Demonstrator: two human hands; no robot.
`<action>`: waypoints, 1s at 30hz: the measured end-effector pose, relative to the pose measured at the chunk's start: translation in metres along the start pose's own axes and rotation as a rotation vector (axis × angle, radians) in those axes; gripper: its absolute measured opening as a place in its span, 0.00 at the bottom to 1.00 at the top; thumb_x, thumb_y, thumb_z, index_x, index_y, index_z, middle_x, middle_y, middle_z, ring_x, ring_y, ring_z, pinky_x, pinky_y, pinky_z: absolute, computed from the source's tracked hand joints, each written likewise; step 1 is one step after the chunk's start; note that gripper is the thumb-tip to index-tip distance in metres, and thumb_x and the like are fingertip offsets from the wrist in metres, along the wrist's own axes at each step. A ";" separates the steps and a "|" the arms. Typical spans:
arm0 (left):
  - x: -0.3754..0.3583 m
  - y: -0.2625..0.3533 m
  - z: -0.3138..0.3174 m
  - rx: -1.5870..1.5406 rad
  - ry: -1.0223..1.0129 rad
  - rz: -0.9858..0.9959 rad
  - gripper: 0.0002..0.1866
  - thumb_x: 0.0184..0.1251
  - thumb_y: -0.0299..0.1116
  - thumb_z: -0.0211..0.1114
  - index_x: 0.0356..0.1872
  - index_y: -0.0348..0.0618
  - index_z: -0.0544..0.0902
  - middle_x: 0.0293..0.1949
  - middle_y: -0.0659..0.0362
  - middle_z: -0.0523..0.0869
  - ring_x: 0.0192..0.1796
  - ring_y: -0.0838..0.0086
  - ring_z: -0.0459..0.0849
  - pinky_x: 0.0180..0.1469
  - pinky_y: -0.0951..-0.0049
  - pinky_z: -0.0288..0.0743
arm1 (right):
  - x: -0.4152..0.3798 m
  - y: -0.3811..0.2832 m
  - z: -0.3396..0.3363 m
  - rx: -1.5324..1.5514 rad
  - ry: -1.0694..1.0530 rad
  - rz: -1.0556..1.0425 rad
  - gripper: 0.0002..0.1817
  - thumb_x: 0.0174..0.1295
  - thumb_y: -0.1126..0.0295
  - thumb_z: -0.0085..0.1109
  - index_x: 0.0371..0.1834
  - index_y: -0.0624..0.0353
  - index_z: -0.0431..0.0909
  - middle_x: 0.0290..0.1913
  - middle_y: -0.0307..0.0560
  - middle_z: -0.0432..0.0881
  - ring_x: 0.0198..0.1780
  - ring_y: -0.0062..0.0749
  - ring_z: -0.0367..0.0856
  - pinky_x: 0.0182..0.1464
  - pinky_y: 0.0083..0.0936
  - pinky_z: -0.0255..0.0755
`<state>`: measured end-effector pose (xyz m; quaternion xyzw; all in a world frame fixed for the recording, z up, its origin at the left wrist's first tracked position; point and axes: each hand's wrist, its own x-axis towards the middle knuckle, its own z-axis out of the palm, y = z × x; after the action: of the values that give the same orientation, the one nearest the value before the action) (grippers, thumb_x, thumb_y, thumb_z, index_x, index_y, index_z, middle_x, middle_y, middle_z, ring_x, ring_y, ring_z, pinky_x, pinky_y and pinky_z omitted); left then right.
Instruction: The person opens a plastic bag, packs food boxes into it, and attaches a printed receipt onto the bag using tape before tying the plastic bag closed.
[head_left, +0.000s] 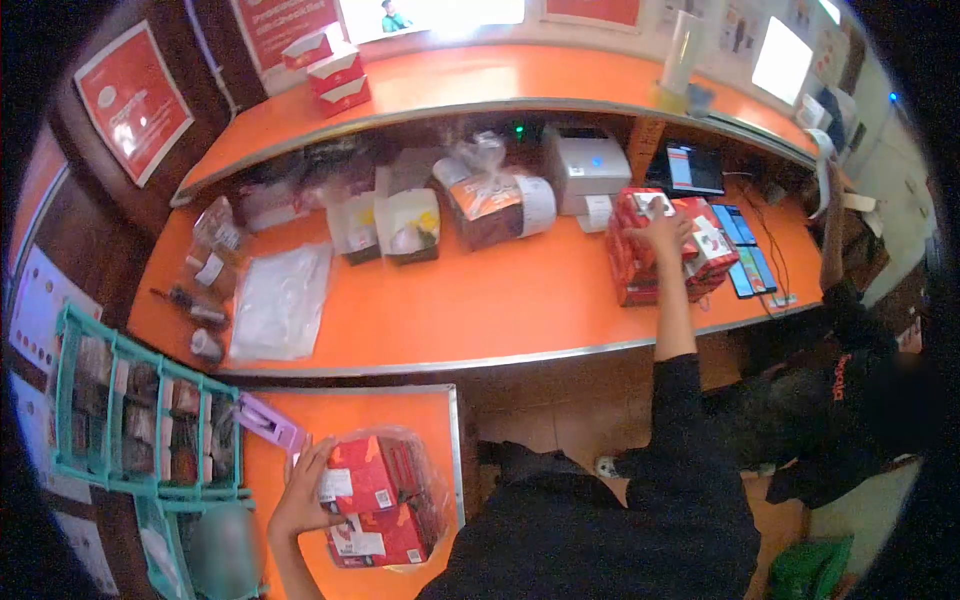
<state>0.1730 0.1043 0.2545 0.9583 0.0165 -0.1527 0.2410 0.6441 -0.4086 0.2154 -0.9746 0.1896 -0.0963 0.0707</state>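
Note:
My left hand (300, 492) rests against the left side of stacked red boxes (362, 480) in a clear plastic bag on the lower orange table. Its thumb and fingers are spread. Farther away, my right arm reaches over the long orange counter. The right hand (662, 235) lies on top of another bundle of red and white boxes (640, 270), fingers apart; I cannot make out any grip. White labels show on both sets of boxes. Beside the left hand lies a purple object (270, 422), possibly a stapler.
A teal rack (150, 485) holds packets at left. Clear plastic bags (280, 300), open cartons (412, 225), a wrapped package (490, 205), a printer (588, 165) and tablets (748, 250) stand on the counter (480, 310). Another person (850, 330) in dark clothes is at right.

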 end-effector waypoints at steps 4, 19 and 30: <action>0.001 -0.015 0.011 -0.017 0.070 0.100 0.64 0.20 0.40 0.79 0.71 0.54 0.54 0.70 0.55 0.59 0.74 0.51 0.46 0.72 0.44 0.33 | 0.069 0.027 0.040 -0.045 -0.072 -0.157 0.58 0.35 0.34 0.68 0.72 0.33 0.48 0.68 0.62 0.60 0.68 0.60 0.59 0.68 0.50 0.53; -0.025 -0.060 0.029 -0.366 0.262 0.057 0.66 0.20 0.35 0.81 0.71 0.46 0.51 0.69 0.49 0.56 0.73 0.57 0.51 0.74 0.61 0.45 | 0.001 -0.023 0.006 0.631 -0.210 -0.738 0.48 0.31 0.64 0.70 0.65 0.45 0.61 0.58 0.56 0.74 0.56 0.47 0.74 0.55 0.42 0.69; -0.091 -0.071 0.058 -0.796 0.360 -0.096 0.55 0.42 0.28 0.73 0.72 0.54 0.47 0.73 0.56 0.48 0.73 0.58 0.55 0.66 0.57 0.61 | -0.401 -0.133 -0.175 0.830 -0.740 -1.682 0.50 0.31 0.53 0.74 0.65 0.46 0.65 0.51 0.55 0.69 0.53 0.50 0.69 0.57 0.42 0.63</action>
<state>0.0624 0.1436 0.2011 0.8002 0.1603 0.0241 0.5774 0.2887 -0.1507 0.3443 -0.6587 -0.6421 0.1354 0.3680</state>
